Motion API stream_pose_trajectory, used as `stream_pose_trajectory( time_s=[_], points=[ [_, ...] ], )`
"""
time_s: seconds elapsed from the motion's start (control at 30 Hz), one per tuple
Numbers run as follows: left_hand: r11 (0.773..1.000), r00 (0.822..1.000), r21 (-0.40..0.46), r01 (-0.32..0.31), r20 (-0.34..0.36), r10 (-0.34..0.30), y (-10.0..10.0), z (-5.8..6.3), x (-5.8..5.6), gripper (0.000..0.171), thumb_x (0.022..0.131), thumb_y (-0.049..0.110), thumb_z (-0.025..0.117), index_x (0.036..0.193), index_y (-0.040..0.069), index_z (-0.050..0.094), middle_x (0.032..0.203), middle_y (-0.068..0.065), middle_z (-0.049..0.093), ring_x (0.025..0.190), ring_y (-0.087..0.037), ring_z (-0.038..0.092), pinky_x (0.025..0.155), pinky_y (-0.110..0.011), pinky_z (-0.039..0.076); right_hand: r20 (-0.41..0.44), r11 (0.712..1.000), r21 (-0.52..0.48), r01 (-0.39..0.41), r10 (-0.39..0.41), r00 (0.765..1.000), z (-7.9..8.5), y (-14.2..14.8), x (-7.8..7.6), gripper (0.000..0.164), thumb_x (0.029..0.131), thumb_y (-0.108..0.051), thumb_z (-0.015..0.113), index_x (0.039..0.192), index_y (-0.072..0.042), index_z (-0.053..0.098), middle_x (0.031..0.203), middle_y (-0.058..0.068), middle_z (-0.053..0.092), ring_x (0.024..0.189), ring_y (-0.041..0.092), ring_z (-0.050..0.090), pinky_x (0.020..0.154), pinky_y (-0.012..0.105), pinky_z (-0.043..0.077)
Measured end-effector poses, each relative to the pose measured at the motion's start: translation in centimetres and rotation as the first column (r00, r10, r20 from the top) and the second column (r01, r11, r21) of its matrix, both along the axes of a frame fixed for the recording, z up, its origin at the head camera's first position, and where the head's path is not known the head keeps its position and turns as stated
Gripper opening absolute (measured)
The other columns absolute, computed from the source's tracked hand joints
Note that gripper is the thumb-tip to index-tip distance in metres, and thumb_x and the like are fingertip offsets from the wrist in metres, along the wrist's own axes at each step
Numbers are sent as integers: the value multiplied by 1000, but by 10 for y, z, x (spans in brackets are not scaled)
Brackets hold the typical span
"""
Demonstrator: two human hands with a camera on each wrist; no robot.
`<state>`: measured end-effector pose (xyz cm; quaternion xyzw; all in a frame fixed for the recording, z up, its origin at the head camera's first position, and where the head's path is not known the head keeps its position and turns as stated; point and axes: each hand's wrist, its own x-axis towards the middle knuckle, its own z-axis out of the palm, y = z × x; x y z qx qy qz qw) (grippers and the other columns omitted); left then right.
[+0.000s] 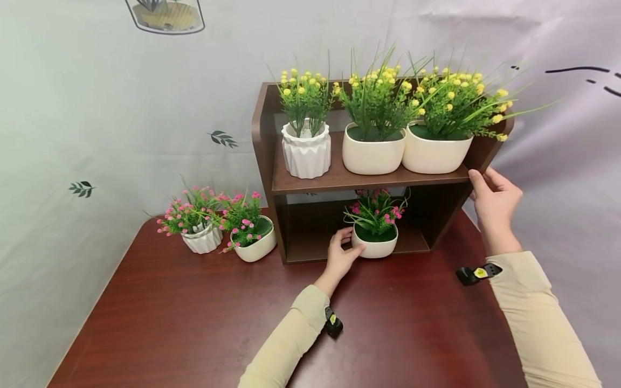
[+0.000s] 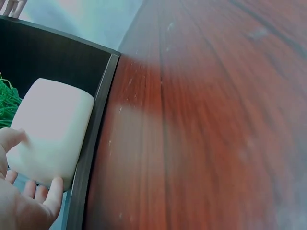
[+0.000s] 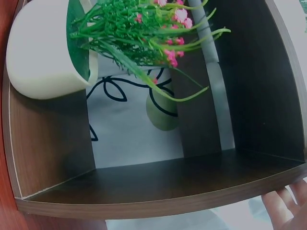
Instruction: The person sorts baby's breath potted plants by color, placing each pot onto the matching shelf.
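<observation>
Gripping a cream oval planter [image 1: 375, 249] of pink flowers [image 1: 390, 217] with thumb and fingers, a person's left hand [image 1: 341, 254] holds it at the front of the lower compartment of a brown two-tier shelf unit [image 1: 263, 134], right of center. The right hand [image 1: 497, 202] holds the front edge of the unit's right side panel [image 1: 448, 215], near the upper board, its fingers bent against it. Whether the planter's full weight rests on the lower board [image 1: 315, 237] cannot be told. Good handling here likely means keeping the rim level, gripping low on the smooth wall and sliding the base back from the lip, with the trailing grass blades clear of the board overhead. A firm right hand should stop the unit shifting, with three pots of yellow flowers [image 1: 373, 159] standing above. Two more pink-flowered pots [image 1: 254, 249] stand on the red-brown table [image 1: 388, 323], left of the unit.
</observation>
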<state>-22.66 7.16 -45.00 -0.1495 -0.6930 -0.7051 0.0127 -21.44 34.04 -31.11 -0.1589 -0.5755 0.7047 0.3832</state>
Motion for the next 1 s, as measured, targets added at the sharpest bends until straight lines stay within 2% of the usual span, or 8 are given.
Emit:
stream_pose_trajectory(
  time_s=[0.17,0.43,0.6,0.83,1.0],
  points=[
    [1000,1000,27,2,-28,-1,8,-2,-1,45,79,-7,69,119,-14,51,120,-35,47,108,-49,49,87,-57,49,-16,1000,-5,0,0,1000,-1,0,-1,20,78,-6,76,98,-10,76,70,-8,70,56,3,59,44,11,45],
    [996,1000,93,-8,-8,9,26,-7,-2,41,80,-9,67,117,-16,51,115,-37,49,106,-51,49,86,-57,49,-18,1000,-19,-22,21,1000,0,0,-1,23,78,-6,76,101,-9,75,72,-8,71,60,4,62,47,12,48],
    [995,999,97,-10,-29,13,38,-10,-2,40,80,-10,66,115,-17,51,113,-38,49,105,-51,50,85,-56,50,-27,999,-31,-17,17,999,0,0,0,22,78,-5,76,100,-9,76,71,-7,71,59,4,62,47,13,48],
    [996,1000,90,16,-6,-16,55,-35,-14,45,81,-8,68,122,-12,50,120,-30,47,110,-44,50,88,-49,51,3,1000,-6,-12,12,1000,-1,1,1,23,78,-8,77,101,-10,76,71,-9,70,61,3,63,48,12,48],
    [997,1000,82,7,-10,-6,61,-38,-18,46,79,-4,72,121,-7,52,119,-25,48,108,-36,52,87,-41,53,8,1000,12,-2,2,1000,0,1,0,23,78,-9,77,101,-10,76,71,-10,70,59,3,61,47,12,47]
  ],
)
